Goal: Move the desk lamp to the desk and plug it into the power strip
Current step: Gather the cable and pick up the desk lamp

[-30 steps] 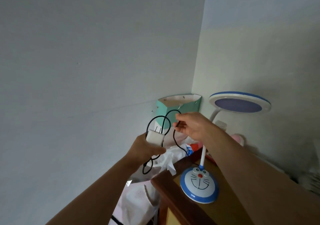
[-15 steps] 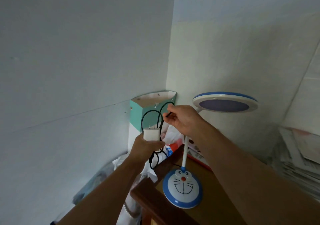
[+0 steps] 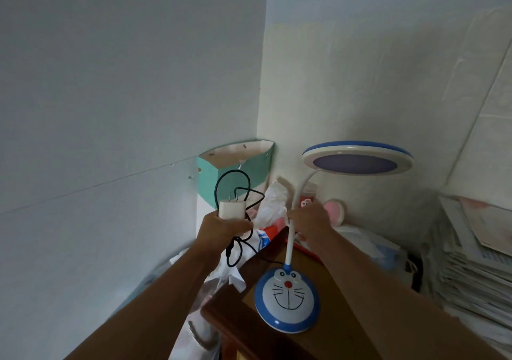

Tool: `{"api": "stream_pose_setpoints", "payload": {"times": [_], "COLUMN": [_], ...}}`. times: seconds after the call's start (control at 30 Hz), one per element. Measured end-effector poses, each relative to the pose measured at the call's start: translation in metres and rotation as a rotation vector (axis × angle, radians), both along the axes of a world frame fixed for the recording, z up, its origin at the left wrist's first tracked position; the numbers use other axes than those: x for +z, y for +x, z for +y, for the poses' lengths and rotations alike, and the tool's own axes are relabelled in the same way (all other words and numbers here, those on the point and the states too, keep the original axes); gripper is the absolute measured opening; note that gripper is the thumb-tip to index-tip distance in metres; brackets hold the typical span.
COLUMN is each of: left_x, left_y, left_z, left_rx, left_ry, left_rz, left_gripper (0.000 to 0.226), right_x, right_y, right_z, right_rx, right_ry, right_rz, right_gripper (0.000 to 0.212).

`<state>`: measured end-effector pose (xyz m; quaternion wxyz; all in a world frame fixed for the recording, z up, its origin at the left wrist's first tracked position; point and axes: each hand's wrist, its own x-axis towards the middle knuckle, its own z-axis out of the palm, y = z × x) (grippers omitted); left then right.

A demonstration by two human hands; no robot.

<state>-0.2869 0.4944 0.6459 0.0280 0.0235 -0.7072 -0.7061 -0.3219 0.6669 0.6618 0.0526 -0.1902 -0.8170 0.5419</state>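
Left hand: my left hand (image 3: pixel 221 228) was closed around the white plug adapter (image 3: pixel 232 209), prongs pointing up, with loops of the black cord (image 3: pixel 221 185) gathered in the same grip and a loop hanging below my fist.
Right hand: my right hand (image 3: pixel 310 221) was wrapped around the white gooseneck (image 3: pixel 291 237) of the desk lamp, fingers curled shut on it about halfway up.
Desk lamp: the desk lamp (image 3: pixel 288 296) stood upright on the brown wooden cabinet top (image 3: pixel 327 284), near its front left corner; its round blue-and-white base carried a cartoon cat face, and its flat round head (image 3: pixel 357 157) sat level above my right hand.
Cord run: a short stretch of black cord lay on the wood from the base toward the left edge, then rose to my left hand.
Behind the lamp: a teal paper bag (image 3: pixel 235 171) leaned in the wall corner, with crumpled white plastic bags (image 3: pixel 273 207) and a red packet (image 3: pixel 308 196) just beside the neck.
Right of the lamp: a pink-and-white plush piece (image 3: pixel 336 210) lay against the wall, and a tall stack of papers (image 3: pixel 476 260) filled the right side.
Left of the cabinet: more white plastic bags (image 3: pixel 232 273) crowded the gap between the cabinet and the wall.
Power strip: I could not see it from here.
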Motion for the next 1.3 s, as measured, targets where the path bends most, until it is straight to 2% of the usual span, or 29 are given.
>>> {"api": "stream_pose_setpoints", "payload": {"times": [0.07, 0.2, 0.27, 0.37, 0.53, 0.67, 0.87, 1.03, 1.17, 1.3], "left_x": [0.001, -0.005, -0.006, -0.007, -0.011, -0.018, -0.023, -0.021, -0.019, -0.014], "left_y": [-0.001, -0.008, -0.010, -0.013, -0.021, -0.026, -0.029, -0.026, -0.022, -0.018], "left_z": [0.001, -0.003, -0.004, -0.006, -0.014, -0.021, -0.029, -0.030, -0.021, -0.004], "left_rx": [-0.043, -0.132, -0.173, -0.154, -0.140, -0.140, -0.174, -0.207, -0.190, -0.208], "left_ry": [0.083, 0.197, 0.179, 0.129, 0.134, 0.154, 0.131, 0.161, 0.150, 0.135], "left_rz": [-0.007, -0.010, 0.001, 0.002, 0.000, 0.002, 0.001, 0.029, 0.023, 0.051], "left_gripper": [0.017, 0.025, 0.028, 0.039, 0.034, 0.032, 0.029, 0.032, 0.034, 0.016], "right_x": [-0.007, -0.019, -0.022, -0.022, -0.020, -0.019, -0.019, -0.015, -0.011, -0.002], "right_y": [-0.004, -0.006, -0.005, -0.007, -0.015, -0.021, -0.015, -0.009, 0.006, 0.025], "right_z": [0.002, 0.004, 0.003, 0.001, -0.005, -0.008, -0.016, -0.012, -0.003, 0.010], "right_rx": [-0.063, 0.053, 0.075, 0.025, -0.025, -0.034, 0.003, 0.024, 0.007, -0.002], "right_ry": [0.064, 0.200, 0.278, 0.276, 0.284, 0.332, 0.612, 0.506, 0.424, 0.500], "right_rz": [0.020, 0.111, 0.123, 0.161, 0.257, 0.250, 0.245, 0.189, 0.219, 0.212], "right_gripper": [0.043, 0.045, 0.037, 0.028, 0.029, 0.030, 0.025, 0.027, 0.026, 0.014]}}
